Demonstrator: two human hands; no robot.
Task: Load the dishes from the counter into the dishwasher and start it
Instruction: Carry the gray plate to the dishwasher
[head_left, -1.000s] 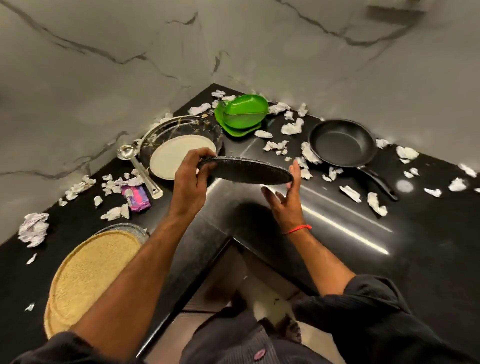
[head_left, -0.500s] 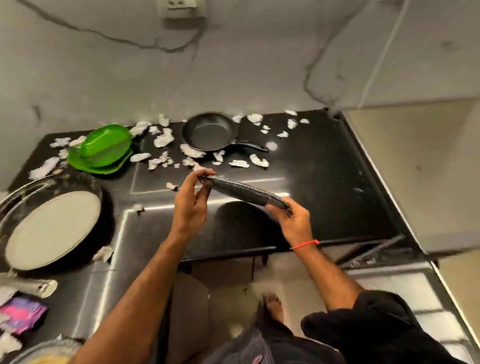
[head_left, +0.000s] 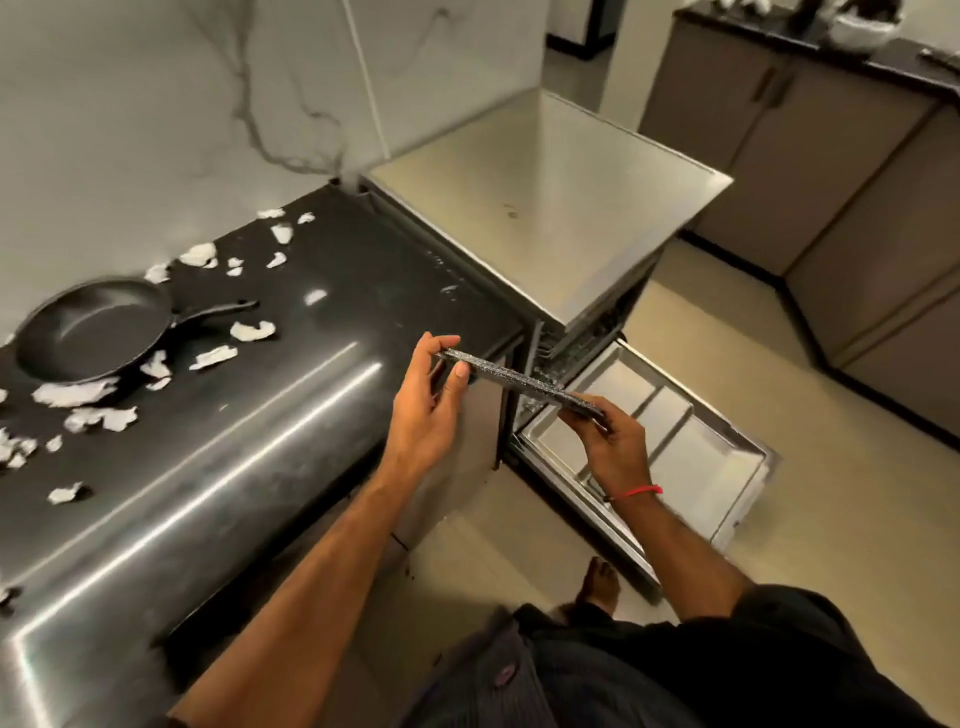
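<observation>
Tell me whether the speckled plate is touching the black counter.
Apart. The head view shows the speckled plate held up between the left hand and right hand, past the black counter's end, over the open dishwasher door.

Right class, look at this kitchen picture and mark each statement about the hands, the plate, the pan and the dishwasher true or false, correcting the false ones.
1. Both hands hold the flat dark speckled plate. True: the left hand grips one edge and the right hand the other.
2. The black frying pan sits inside the dishwasher. False: it rests on the black countertop.
3. The dishwasher door is shut. False: it is lowered open.
4. Torn white paper scraps lie around the pan. True.
5. The plate lies flat on the counter. False: it is held in the air, near the open dishwasher.
</observation>
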